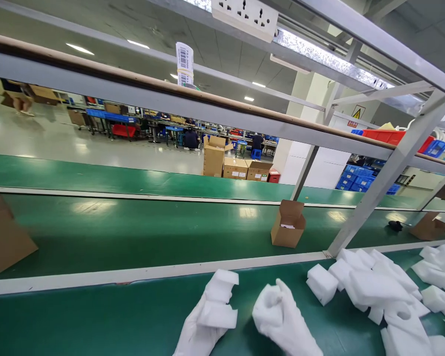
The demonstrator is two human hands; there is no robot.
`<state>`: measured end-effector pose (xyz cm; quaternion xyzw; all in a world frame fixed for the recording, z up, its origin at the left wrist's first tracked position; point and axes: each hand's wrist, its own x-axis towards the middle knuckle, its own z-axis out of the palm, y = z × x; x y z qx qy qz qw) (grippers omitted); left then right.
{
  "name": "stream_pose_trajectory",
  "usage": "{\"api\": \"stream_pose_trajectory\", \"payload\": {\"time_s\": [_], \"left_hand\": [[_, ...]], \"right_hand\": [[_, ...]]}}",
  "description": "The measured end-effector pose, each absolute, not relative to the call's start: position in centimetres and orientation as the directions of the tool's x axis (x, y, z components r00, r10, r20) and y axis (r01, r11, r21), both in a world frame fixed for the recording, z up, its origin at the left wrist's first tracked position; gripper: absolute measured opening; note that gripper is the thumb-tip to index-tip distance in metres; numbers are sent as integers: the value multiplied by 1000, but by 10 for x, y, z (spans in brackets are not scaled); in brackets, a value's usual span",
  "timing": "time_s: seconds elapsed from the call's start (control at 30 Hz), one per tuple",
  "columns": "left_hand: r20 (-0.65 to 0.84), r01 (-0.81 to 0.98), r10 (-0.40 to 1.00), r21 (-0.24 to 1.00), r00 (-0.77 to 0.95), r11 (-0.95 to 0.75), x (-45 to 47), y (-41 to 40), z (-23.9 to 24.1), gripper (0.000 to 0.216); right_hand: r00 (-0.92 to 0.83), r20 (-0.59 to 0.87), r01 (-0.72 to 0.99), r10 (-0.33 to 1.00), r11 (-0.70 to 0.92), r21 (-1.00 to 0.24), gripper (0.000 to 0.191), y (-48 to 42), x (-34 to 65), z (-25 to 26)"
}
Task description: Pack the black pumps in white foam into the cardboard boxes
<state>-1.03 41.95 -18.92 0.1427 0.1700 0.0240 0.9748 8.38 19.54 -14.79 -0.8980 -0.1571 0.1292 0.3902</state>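
The left hand (pixel 202 326), in a white glove, has its grip clamped on two white foam blocks (pixel 218 301), one stacked above the other, held just over the green counter (pixel 96 316). The right hand (pixel 282 319), gloved too, is curled with its grip drawn together; whether anything sits inside it cannot be told. To the right lies a loose heap of foam pieces (pixel 378 289), too jumbled to count, on the same counter.

Beyond a white strip runs a green conveyor belt (pixel 133 232). On it stand three brown cartons: a small open carton (pixel 288 223) with something white inside, a larger carton (pixel 3 235) at the left edge, and another (pixel 428 226) far right. A grey metal frame (pixel 385 178) rises over the counter, with a socket strip (pixel 244 15) overhead. Behind is a factory hall with stacked cardboard boxes (pixel 232 163), blue crates (pixel 356 178) and seated people at distant tables.
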Motion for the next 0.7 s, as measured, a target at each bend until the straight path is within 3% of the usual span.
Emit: {"api": "stream_pose_trajectory", "payload": {"time_s": [0.1, 0.17, 0.27, 0.37, 0.47, 0.57, 0.7], "left_hand": [[-258, 74, -23, 190, 966, 979, -15, 417, -184, 42], [-174, 134, -103, 171, 979, 976, -18, 415, -183, 53], [-149, 146, -121, 165, 981, 976, -19, 413, -184, 57], [-192, 55, -21, 176, 981, 983, -16, 415, -189, 49], [-213, -7, 53, 210, 975, 978, -13, 417, -194, 46], [-257, 3, 58, 229, 965, 973, -12, 417, -197, 43], [-263, 3, 68, 264, 962, 965, -12, 415, -198, 45]], "right_hand": [[925, 169, 345, 341, -562, -752, 55, 203, 85, -160], [893, 251, 427, 374, -526, -735, 44, 209, 79, -168], [841, 212, 468, 498, -472, -747, 51, 214, 68, -172], [804, 115, 459, 584, -485, -745, 32, 213, 67, -170], [801, 126, 509, 586, -553, -660, 40, 214, 71, -169], [800, 181, 559, 572, -604, -568, 32, 218, 70, -170], [820, 172, 542, 546, -646, -537, 40, 224, 64, -167]]}}
